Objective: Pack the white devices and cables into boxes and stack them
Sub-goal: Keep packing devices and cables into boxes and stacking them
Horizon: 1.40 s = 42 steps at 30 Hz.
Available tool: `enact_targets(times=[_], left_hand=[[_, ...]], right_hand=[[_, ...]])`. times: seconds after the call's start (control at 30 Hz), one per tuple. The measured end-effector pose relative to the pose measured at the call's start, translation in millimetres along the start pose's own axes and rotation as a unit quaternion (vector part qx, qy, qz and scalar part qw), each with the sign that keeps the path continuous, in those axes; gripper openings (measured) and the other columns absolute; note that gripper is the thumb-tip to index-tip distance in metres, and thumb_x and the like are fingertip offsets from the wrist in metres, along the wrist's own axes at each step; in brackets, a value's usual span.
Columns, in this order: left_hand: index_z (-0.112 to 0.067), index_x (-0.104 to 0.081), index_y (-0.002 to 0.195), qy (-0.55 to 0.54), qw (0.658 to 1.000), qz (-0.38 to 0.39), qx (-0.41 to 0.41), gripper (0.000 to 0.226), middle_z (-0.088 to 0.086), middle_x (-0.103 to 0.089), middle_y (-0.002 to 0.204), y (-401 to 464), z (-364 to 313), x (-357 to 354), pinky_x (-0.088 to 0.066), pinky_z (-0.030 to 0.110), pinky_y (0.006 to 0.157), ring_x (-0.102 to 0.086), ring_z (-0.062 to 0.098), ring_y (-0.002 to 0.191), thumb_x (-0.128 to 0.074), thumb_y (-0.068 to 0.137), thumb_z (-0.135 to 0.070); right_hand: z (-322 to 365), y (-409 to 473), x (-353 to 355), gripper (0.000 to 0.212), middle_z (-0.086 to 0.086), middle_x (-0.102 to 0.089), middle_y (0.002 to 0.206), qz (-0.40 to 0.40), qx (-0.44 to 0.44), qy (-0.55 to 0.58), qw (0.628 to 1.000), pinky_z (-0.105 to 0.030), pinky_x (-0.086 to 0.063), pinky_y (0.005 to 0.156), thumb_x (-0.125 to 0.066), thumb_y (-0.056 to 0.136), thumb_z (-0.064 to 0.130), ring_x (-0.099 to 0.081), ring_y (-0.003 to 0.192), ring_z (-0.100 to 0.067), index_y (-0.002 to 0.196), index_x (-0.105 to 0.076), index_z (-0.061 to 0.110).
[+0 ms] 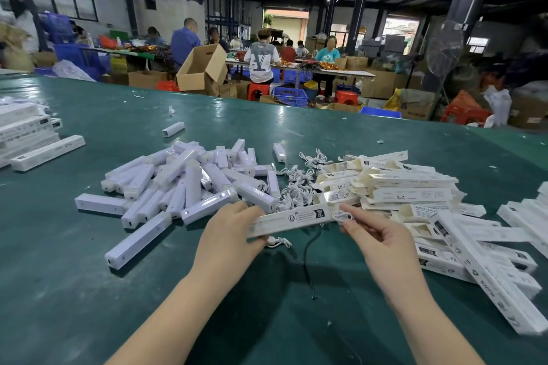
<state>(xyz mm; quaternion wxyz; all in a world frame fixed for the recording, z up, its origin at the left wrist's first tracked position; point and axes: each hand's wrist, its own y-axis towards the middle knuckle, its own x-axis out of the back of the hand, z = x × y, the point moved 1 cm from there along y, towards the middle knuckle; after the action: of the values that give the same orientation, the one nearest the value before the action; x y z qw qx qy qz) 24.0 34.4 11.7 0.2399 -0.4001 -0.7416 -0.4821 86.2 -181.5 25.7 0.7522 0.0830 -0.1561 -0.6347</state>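
Box, long and white, held over the green table between both hands. Left hand grips its left end, fingers curled round it. Right hand pinches a coiled white cable at the box's right end. Pile of white devices behind left, loose cables in the middle, empty boxes right

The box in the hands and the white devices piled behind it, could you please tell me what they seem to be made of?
Box: thin printed card, seemingly; matte white, creased edges. Devices: probably moulded plastic; smooth, glossy, catching the light.
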Motion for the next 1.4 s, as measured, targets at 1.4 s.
enact_targets(times=[1.4], left_hand=[[-0.039, -0.07, 0.103, -0.046, 0.997, 0.056, 0.01, 0.028, -0.014, -0.054, 0.085, -2.0, -4.6, -3.6, -0.035, 0.018, 0.073, -0.048, 0.007, 0.087, -0.07, 0.079, -0.024]], right_hand=[[-10.7, -1.1, -7.1, 0.034, 0.019, -0.07, 0.093, 0.016, -0.019, -0.029, 0.999, -0.015, -0.046, 0.078, -0.065, 0.091, 0.018, -0.063, 0.09, 0.003, 0.068, -0.076, 0.041]])
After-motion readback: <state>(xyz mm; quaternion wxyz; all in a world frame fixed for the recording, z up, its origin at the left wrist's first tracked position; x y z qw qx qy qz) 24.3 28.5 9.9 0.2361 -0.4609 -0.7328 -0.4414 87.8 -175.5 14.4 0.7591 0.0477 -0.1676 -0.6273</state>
